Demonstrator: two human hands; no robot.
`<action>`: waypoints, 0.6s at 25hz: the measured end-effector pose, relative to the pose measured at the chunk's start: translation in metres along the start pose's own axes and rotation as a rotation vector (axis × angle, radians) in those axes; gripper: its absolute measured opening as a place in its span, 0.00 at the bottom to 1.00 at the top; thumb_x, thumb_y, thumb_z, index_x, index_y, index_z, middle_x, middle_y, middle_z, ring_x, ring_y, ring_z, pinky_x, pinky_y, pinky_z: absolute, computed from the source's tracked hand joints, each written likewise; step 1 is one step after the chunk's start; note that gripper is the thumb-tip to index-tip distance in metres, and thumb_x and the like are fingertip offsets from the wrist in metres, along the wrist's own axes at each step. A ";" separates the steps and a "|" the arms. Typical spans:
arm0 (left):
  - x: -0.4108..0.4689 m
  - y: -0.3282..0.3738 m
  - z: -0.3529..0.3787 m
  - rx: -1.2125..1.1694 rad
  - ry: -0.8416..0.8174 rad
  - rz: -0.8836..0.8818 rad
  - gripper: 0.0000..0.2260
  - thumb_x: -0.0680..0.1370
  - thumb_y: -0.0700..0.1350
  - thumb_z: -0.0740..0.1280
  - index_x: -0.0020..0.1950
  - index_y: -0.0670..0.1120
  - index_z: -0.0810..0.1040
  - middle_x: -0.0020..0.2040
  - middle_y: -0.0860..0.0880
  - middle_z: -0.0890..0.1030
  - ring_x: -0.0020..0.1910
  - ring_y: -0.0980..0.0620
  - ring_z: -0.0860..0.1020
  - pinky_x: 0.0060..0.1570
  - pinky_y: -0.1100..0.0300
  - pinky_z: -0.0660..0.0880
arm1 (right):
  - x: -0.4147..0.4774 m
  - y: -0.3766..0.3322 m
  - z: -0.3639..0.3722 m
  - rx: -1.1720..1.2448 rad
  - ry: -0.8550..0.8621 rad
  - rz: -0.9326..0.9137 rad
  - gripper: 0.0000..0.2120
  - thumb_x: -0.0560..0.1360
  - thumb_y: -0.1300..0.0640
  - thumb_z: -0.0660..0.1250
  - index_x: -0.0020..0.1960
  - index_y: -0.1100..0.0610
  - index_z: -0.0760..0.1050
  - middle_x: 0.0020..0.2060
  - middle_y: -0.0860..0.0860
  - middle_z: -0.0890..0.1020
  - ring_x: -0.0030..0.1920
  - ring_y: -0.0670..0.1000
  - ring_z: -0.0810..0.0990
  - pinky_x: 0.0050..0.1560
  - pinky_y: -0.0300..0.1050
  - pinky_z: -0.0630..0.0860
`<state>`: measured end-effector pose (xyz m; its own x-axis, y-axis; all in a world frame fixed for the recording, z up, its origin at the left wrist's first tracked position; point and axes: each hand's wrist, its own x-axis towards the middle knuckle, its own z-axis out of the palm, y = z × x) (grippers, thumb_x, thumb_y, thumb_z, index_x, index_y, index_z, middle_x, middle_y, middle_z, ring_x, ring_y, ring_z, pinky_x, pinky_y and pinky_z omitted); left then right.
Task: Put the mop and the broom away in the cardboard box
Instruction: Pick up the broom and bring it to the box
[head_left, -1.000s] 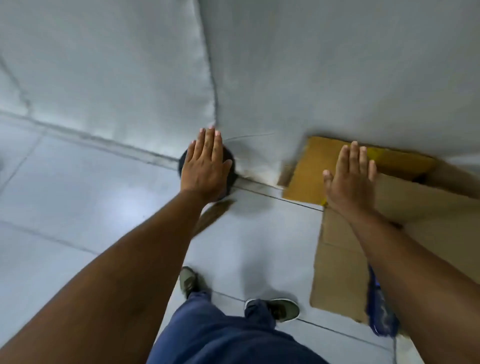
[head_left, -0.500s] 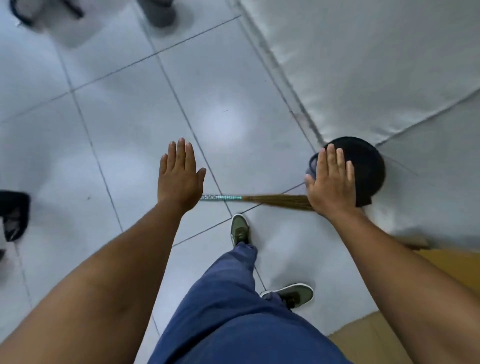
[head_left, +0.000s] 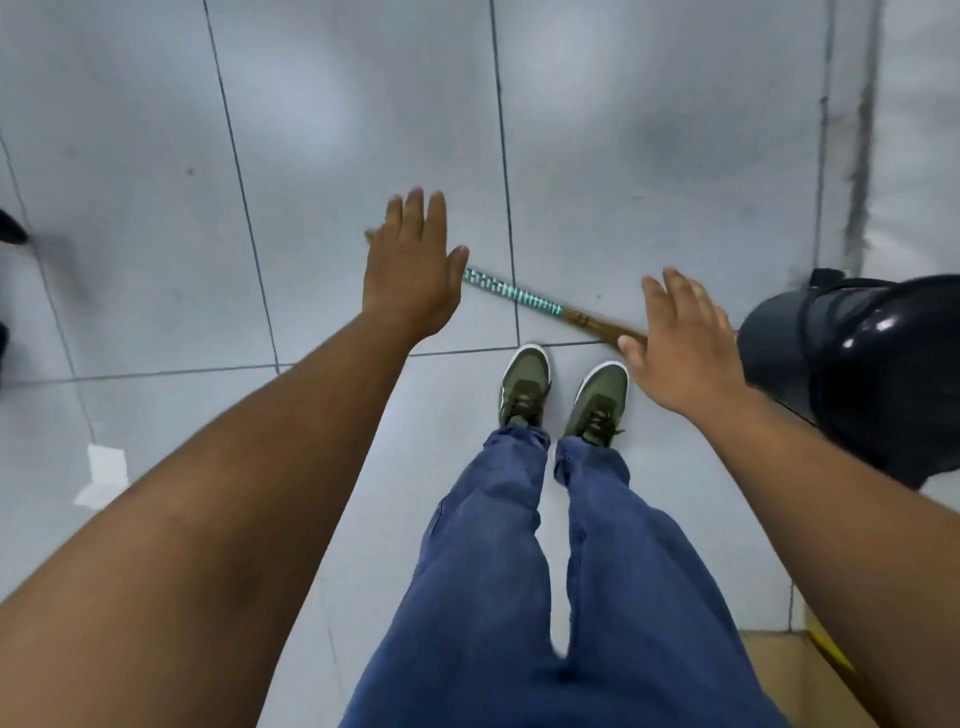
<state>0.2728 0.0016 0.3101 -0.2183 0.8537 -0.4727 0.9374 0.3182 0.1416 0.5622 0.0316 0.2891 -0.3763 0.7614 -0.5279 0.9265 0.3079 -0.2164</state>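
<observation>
A broom (head_left: 524, 297) with a teal-banded handle and brown bristles lies flat on the grey tiled floor just beyond my shoes. My left hand (head_left: 413, 270) hovers above its handle end, fingers spread, holding nothing. My right hand (head_left: 685, 343) hovers over the bristle end, also open and empty. A corner of the cardboard box (head_left: 795, 675) shows at the bottom right, partly behind my right arm. No mop is in view.
A black round bin (head_left: 852, 374) stands at the right, close to my right hand. A wall base (head_left: 857, 156) runs along the far right. A white scrap of paper (head_left: 104, 473) lies on the floor at left. Dark objects (head_left: 8, 228) sit at the left edge.
My view has swung from the wall and the box down to the floor. The broom now lies in front of my feet, and both hands have come over it.
</observation>
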 end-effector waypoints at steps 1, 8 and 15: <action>0.011 -0.005 0.026 0.008 -0.036 0.014 0.28 0.82 0.52 0.53 0.77 0.39 0.52 0.77 0.38 0.57 0.76 0.37 0.52 0.72 0.43 0.56 | 0.016 0.003 0.023 -0.019 -0.050 -0.046 0.33 0.75 0.49 0.65 0.74 0.59 0.56 0.74 0.61 0.60 0.73 0.62 0.57 0.70 0.60 0.59; 0.108 -0.031 0.247 0.170 -0.313 0.110 0.26 0.80 0.47 0.59 0.76 0.43 0.57 0.77 0.39 0.60 0.76 0.38 0.55 0.72 0.44 0.58 | 0.150 0.050 0.223 -0.070 -0.298 -0.091 0.29 0.75 0.55 0.64 0.72 0.59 0.58 0.69 0.59 0.68 0.66 0.60 0.66 0.65 0.57 0.67; 0.187 -0.059 0.376 0.357 -0.242 0.334 0.19 0.77 0.37 0.62 0.67 0.39 0.68 0.63 0.37 0.74 0.63 0.35 0.70 0.63 0.43 0.66 | 0.225 0.061 0.338 -0.129 -0.283 -0.125 0.19 0.74 0.60 0.65 0.64 0.60 0.67 0.55 0.60 0.74 0.52 0.61 0.74 0.47 0.55 0.74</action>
<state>0.2789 -0.0121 -0.1136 0.1361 0.7519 -0.6451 0.9882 -0.1494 0.0344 0.5328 0.0292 -0.1201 -0.4560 0.5304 -0.7147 0.8590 0.4722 -0.1976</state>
